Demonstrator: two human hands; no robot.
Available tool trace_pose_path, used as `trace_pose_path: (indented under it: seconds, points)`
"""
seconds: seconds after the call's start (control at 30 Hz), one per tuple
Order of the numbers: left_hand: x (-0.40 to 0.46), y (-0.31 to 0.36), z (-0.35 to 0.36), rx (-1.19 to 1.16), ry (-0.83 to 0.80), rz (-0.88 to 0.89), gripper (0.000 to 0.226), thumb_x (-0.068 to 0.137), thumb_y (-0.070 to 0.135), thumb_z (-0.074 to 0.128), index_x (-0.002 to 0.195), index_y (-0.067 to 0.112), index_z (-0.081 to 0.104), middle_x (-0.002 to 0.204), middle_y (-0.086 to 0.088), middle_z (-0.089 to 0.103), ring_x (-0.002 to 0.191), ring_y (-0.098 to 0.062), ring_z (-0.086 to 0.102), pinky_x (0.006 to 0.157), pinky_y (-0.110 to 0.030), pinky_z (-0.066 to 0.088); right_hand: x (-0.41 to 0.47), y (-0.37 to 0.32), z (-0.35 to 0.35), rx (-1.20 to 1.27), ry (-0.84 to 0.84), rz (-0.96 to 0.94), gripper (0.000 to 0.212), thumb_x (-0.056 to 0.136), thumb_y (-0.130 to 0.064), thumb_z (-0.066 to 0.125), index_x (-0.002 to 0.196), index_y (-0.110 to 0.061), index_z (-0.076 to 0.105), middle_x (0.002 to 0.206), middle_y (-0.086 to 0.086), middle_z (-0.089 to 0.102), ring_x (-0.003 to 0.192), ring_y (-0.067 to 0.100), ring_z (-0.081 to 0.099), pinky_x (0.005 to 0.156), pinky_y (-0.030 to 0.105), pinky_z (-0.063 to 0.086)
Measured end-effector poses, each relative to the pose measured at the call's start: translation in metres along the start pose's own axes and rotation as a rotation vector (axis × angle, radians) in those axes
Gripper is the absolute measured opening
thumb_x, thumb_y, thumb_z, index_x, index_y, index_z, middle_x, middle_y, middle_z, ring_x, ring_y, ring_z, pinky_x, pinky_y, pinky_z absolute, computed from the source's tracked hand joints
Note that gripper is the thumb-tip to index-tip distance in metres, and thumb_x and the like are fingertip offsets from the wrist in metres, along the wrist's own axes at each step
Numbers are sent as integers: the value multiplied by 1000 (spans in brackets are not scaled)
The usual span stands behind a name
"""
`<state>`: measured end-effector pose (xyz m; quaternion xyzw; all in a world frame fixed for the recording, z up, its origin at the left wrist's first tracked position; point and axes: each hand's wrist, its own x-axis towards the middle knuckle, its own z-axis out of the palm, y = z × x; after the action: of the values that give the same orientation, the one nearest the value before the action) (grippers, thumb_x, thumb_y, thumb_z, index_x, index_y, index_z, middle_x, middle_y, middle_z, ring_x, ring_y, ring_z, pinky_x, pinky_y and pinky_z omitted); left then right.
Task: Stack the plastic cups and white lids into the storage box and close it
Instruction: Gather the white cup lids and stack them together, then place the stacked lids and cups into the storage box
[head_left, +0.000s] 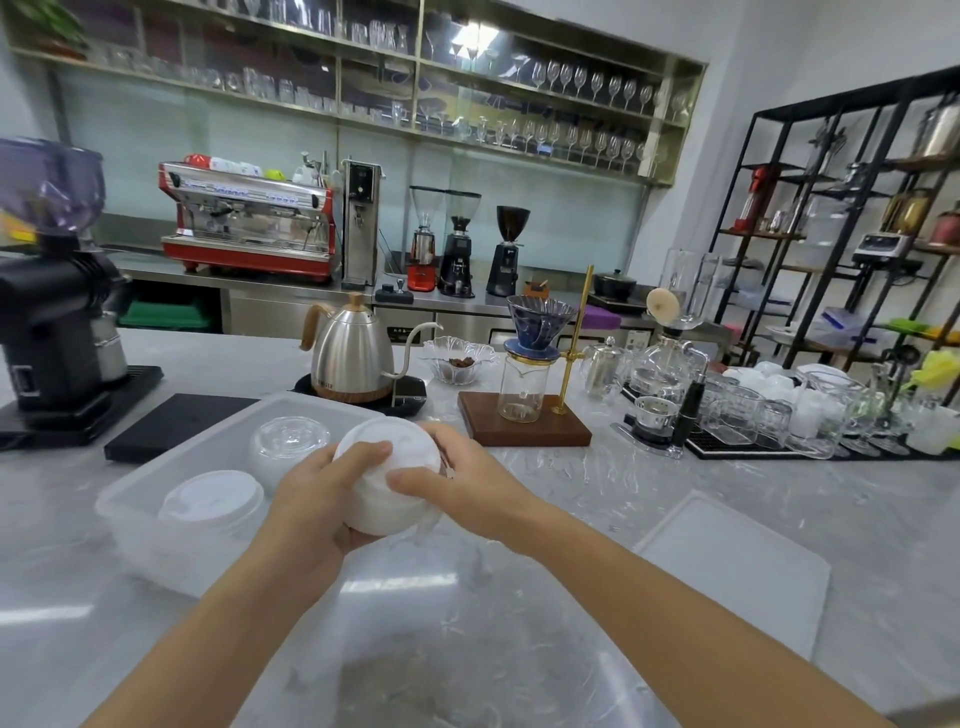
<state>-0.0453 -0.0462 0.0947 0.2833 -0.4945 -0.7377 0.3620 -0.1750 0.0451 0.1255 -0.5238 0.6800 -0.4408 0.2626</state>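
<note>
Grey marble worktop (597, 519) in a café bar room, glass-lined shelves (363, 78) behind. Open storage box (130, 512) at left, holding clear cups (288, 447) and white lids (213, 501). Box lid (737, 577) flat at right, bare marble between. Left hand (311, 499) and right hand (457, 488), fingers curled, gripping a white lid stack (387, 478) over the box's near right edge.

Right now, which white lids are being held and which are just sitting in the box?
The white lid stack between both hands is held. The other white lid stack sits alone in the storage box's near corner, untouched.
</note>
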Motion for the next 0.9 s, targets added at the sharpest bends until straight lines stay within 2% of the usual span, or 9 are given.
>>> trace_pose_path:
  seconds: [0.1,0.17,0.23,0.33,0.4,0.47,0.63,0.8,0.9]
  points:
    - [0,8,-2,20,3,33,19,91,18,70,109,11,70,96,-15,76,74,-25,74,50,-32,59,1,-14,-2,-83,-83,-51,70,83,-23,76,142,-26,38,118,-10,56,105,10,61,89,33,57]
    - [1,13,-2,23,19,54,13,92,18,69,104,13,69,90,-12,76,67,-20,74,50,-33,61,4,-24,-1,-165,-112,-85,80,78,-20,80,142,-29,33,128,-5,52,110,15,59,87,31,58]
    - [1,17,-2,27,31,80,15,92,20,69,106,14,67,94,-13,76,71,-21,74,49,-32,61,8,-30,2,-239,-102,-126,85,74,-21,84,141,-30,32,135,0,46,116,20,55,91,34,56]
    - [3,22,-3,35,18,110,30,93,26,69,119,11,65,106,-16,75,83,-27,75,52,-32,61,17,-35,9,-311,-55,-154,96,69,-24,88,144,-29,29,142,1,39,123,20,47,97,32,48]
    - [5,26,-6,42,18,124,44,89,34,73,125,11,63,113,-17,74,94,-30,75,64,-38,63,26,-36,14,-336,-9,-180,106,63,-29,92,146,-29,27,142,0,39,124,18,47,93,27,43]
    - [9,29,-11,70,7,124,66,77,46,81,131,14,60,121,-17,71,104,-33,73,73,-43,62,33,-33,19,-342,40,-218,106,57,-35,94,142,-32,32,136,0,46,120,20,50,92,29,46]
    - [9,36,-20,102,-58,101,91,63,60,84,138,18,55,128,-15,69,109,-31,73,82,-47,63,38,-31,22,-273,76,-261,116,55,-35,96,150,-29,30,144,-2,44,129,17,45,107,36,42]
    - [1,40,-27,28,-156,77,52,98,53,55,136,18,60,129,-12,72,115,-29,71,89,-48,60,40,-30,25,-251,102,-317,87,55,-30,95,128,-30,48,119,-6,58,110,16,56,93,41,53]
    - [-5,44,-31,114,-75,86,43,103,52,45,129,24,65,123,-8,74,111,-26,73,87,-47,62,43,-31,27,-236,68,-326,80,58,-27,94,124,-31,50,113,-11,57,107,12,56,90,34,54]
